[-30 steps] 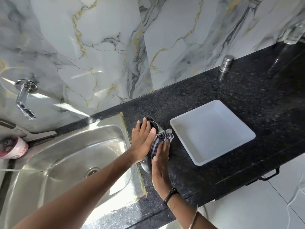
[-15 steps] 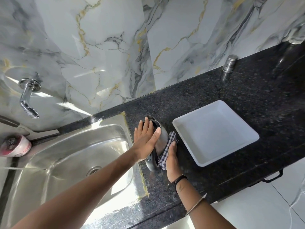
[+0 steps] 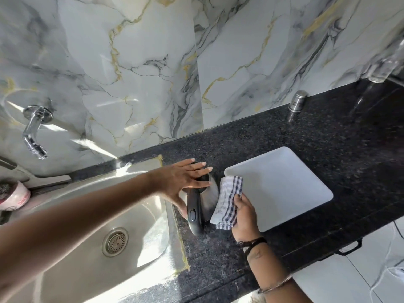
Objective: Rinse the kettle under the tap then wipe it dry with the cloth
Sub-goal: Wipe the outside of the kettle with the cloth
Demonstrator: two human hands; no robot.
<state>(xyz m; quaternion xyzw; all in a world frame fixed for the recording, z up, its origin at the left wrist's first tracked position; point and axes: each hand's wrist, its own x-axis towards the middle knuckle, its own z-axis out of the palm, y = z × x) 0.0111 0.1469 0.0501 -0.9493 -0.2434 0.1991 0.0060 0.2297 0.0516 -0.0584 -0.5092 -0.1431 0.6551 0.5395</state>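
A steel kettle (image 3: 210,196) with a dark handle stands on the black counter, between the sink and a white tray. My left hand (image 3: 183,181) lies flat on its lid with the fingers spread, steadying it. My right hand (image 3: 243,212) grips a white cloth with dark blue checks (image 3: 228,201) and presses it against the kettle's right side. Most of the lid is hidden under my left hand. The chrome tap (image 3: 32,132) juts from the marble wall at the far left, with no water seen running.
A steel sink (image 3: 72,215) with a round drain lies left of the kettle. The shallow white tray (image 3: 284,184) sits right beside it. A small steel canister (image 3: 297,103) stands by the wall. A pink container (image 3: 13,196) rests at the sink's left rim.
My right hand has moved the cloth from the kettle's front round to its right side and higher. My left hand has turned flatter on the lid. The camera has shifted slightly.
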